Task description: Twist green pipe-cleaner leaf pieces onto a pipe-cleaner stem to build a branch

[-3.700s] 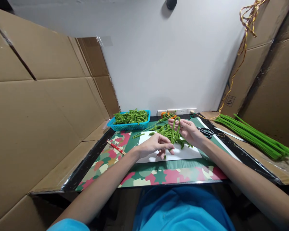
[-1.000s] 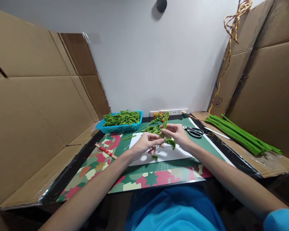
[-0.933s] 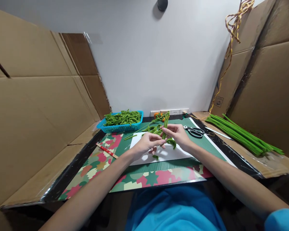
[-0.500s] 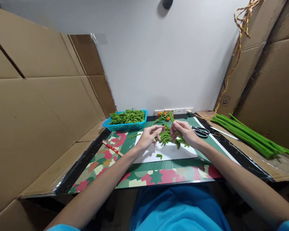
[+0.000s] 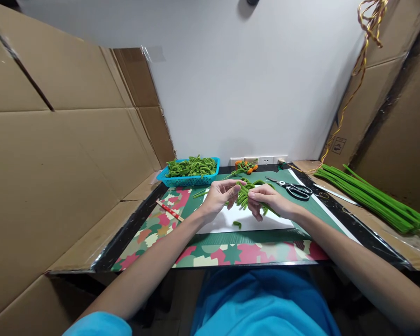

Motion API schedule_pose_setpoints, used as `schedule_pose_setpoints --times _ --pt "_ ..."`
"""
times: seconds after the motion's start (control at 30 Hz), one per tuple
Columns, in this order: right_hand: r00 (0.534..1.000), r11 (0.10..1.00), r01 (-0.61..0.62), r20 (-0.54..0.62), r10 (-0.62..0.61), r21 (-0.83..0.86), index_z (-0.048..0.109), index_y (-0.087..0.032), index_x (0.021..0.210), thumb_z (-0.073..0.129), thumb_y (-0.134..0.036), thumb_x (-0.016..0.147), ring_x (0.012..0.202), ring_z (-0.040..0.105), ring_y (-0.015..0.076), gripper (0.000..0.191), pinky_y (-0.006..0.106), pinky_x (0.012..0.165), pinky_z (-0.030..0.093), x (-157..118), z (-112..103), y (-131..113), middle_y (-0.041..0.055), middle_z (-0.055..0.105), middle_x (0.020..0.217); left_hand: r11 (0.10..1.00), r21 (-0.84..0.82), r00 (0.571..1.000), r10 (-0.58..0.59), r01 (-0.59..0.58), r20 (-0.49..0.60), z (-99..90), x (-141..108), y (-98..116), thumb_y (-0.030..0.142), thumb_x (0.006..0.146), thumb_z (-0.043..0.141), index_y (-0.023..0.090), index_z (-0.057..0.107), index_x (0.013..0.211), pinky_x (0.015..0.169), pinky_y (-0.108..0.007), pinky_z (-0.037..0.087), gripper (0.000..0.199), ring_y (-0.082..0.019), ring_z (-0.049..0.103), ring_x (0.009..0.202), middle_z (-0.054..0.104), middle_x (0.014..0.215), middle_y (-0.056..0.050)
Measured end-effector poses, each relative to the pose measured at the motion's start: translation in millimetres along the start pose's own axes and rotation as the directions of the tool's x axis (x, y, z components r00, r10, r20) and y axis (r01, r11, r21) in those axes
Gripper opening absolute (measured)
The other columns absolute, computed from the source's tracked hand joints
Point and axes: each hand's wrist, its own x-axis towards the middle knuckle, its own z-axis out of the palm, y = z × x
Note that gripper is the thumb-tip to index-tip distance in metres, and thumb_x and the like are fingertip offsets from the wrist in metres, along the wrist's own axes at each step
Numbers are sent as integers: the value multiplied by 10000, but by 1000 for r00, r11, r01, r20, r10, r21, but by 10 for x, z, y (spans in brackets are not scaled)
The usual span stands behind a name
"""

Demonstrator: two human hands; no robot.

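My left hand (image 5: 221,197) pinches the end of a fuzzy green stem over the white sheet (image 5: 224,224). Close on its right, my right hand (image 5: 266,199) has its fingers closed on the same green stem, part of which trails out below the palm. Several curled green pieces (image 5: 242,199) lie on the sheet behind and between the hands. A short green curl (image 5: 237,224) rests by itself nearer the front of the sheet. Black-handled scissors (image 5: 297,191) lie to the right of my right hand.
A blue basket (image 5: 189,181) of green curled pieces stands at the back left. Red-and-wood chopsticks (image 5: 170,210) lie left. Orange flowers (image 5: 250,168) are at the back. Long green stems (image 5: 374,198) lie right. Cardboard walls (image 5: 91,149) flank the table.
My left hand has closed on the green stem, which earlier stood upright in my right hand and now lies lower between both. The view has shifted slightly.
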Motion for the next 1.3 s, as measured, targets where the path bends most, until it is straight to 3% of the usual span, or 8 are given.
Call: schedule_pose_setpoints --times 0.13,0.43,0.6,1.0,1.3 --pt "998 998 -22 51 19 57 523 -204 663 660 -531 966 498 612 150 467 270 524 490 -2 19 9 9 627 624 1000 7 999 17 -17 -31 -11 10 -57 593 782 845 84 800 1061 380 -202 333 582 -84 453 447 539 533 18" --pt "999 995 -26 48 21 95 518 -195 669 660 -500 973 483 609 153 453 270 511 484 7 -4 75 23 642 611 997 23 993 71 -69 -94 -17 8 -50 512 752 897 77 805 1066 353 -184 305 544 -55 401 409 535 509 33" --pt "1000 996 4 20 -6 86 543 -172 685 648 -468 995 490 616 152 441 269 510 497 9 -40 92 35 648 634 999 4 998 37 -37 -55 -9 5 -47 489 737 913 112 777 1182 336 -182 334 599 -66 499 418 657 668 -2" --pt "999 999 -5 32 3 51 544 -166 688 625 -446 1012 487 631 152 437 260 513 468 11 -48 84 42 664 639 999 11 980 49 -48 -193 49 7 -25 513 651 951 91 815 946 332 -197 343 533 -72 508 362 738 663 -54" --pt "1000 999 -16 25 15 48 559 -162 693 627 -449 1013 487 630 153 435 263 513 473 3 -54 98 44 668 642 999 13 980 36 -34 -197 47 -4 -32 519 650 947 91 833 959 341 -199 359 539 -65 510 360 784 746 -97"
